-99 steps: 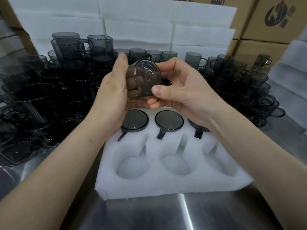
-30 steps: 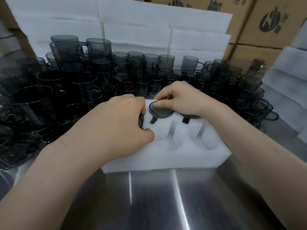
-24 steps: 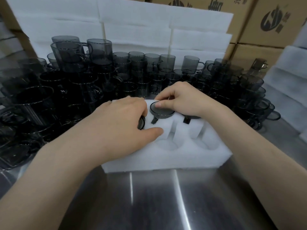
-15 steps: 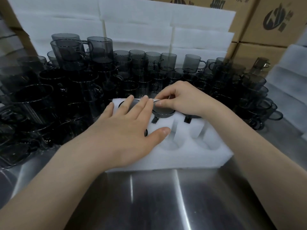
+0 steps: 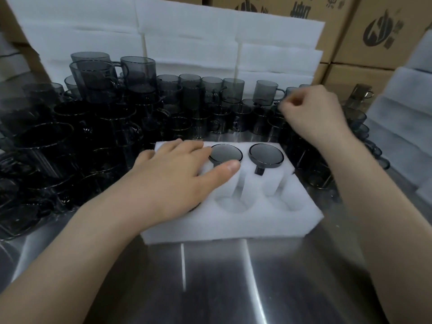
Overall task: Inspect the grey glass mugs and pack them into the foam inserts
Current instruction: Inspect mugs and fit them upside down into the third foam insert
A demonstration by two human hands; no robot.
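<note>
A white foam insert (image 5: 245,220) lies on the steel table. Two grey glass mugs sit upside down in its back pockets, one in the middle (image 5: 225,152) and one on the right (image 5: 266,154), handles pointing towards me. My left hand (image 5: 177,178) lies flat on the insert's left side, thumb just below the middle mug, hiding the left pockets. The front middle and front right pockets hold nothing. My right hand (image 5: 313,113) hovers, blurred, over the mugs at the back right with its fingers curled; I see nothing in it.
Several loose grey mugs (image 5: 70,148) crowd the table to the left, behind (image 5: 210,101) and to the right (image 5: 360,127) of the insert. White foam sheets (image 5: 210,43) stand at the back, cardboard boxes (image 5: 385,31) behind them. More foam (image 5: 402,113) is stacked at the right. Bare steel (image 5: 233,277) lies in front.
My right hand has left the middle mug in the insert and moved up and right over the mug pile. My left hand stays flat on the insert's left side.
</note>
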